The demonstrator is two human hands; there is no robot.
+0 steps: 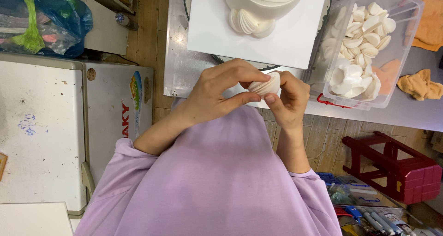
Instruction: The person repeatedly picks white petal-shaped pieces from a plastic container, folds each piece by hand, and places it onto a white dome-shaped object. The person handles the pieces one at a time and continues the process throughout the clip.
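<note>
Just in front of the white square board [295, 42], both hands pinch a stack of white petal discs [265, 85] between them, the left hand [217, 92] curled over it, the right hand [290, 100] gripping from beside.

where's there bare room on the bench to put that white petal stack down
Both hands, left hand and right hand, pinch the petal stack. Bare metal bench lies left of the white board; the board's front right corner is free too. The clear tub is crowded with petals; orange cloths lie beyond it.
</note>
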